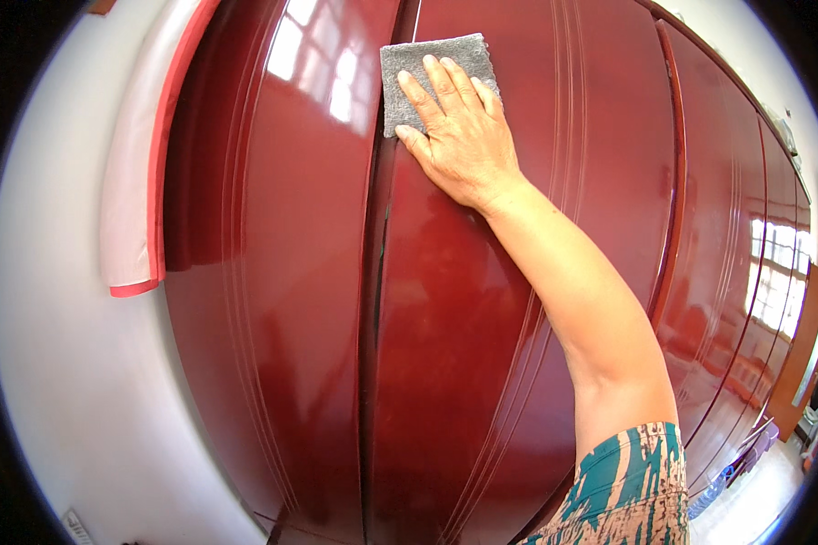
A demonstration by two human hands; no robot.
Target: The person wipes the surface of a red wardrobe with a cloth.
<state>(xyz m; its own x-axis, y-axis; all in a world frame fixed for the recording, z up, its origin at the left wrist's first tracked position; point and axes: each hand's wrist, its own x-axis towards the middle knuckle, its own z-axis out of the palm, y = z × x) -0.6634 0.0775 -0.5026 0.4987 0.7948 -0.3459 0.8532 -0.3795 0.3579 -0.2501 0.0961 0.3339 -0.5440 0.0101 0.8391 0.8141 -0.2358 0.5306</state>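
My right hand (461, 141) lies flat with its fingers spread on a grey cleaning cloth (438, 56). It presses the cloth against a glossy dark red wardrobe door (482, 300), high up beside the gap between two doors. The cloth is roughly square and partly covered by the palm and fingers. Its left edge reaches over the gap toward the left door (300, 200). My right arm stretches up from the lower right in a patterned green and tan sleeve (623, 481). My left hand is out of view.
On the left, a pale cloth cover with red trim (134, 200) hangs beside the white wall (54, 272). More red door panels (709, 236) run off to the right. A clear bluish plastic bottle (711, 493) stands low at the right.
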